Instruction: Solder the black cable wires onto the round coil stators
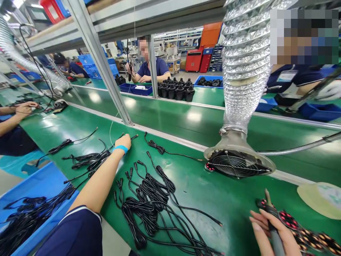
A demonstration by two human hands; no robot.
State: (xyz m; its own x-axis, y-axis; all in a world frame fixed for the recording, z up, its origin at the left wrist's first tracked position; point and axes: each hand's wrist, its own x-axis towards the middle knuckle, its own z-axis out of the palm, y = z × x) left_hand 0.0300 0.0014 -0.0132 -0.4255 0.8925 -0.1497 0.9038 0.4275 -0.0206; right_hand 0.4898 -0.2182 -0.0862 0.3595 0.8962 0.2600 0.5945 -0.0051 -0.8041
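Note:
My left hand (123, 143), with a blue wristband, reaches to the far side of the green bench. Its fingers are closed at a black cable, whose end (135, 136) sticks out to the right; the fingertips are partly hidden. Beside that wrist lies a pile of coiled black cables (93, 160). My right hand (277, 231) grips a soldering iron (274, 225) by its grey handle, tip pointing up and away. Close to the iron are small round black parts with reddish coils (289, 219). Several bundled black cables (149, 199) lie between my hands.
A fume extraction hood (239, 161) hangs low over the bench under a silver duct (245, 71). One coiled cable (157, 145) runs toward it. A blue bin (50, 222) of cables stands at left. A metal post (103, 64) rises behind my left hand. Co-workers sit around.

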